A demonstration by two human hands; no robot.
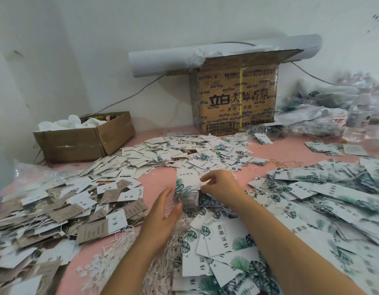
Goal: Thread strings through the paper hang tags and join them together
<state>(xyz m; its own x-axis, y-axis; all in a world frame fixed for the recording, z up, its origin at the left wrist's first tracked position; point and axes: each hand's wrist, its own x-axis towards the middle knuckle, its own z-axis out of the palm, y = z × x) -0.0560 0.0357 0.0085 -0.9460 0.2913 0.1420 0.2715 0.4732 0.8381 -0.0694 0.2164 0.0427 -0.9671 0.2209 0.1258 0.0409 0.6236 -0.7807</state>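
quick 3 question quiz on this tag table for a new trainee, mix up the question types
1. True or false: the right hand pinches a leaf-print tag.
2. What lies across the top of the large carton? A) white paper roll; B) scissors; C) a kettle.
3. Fill in: the brown tags are piled on the person's ____ side.
Key: 1 true; 2 A; 3 left.
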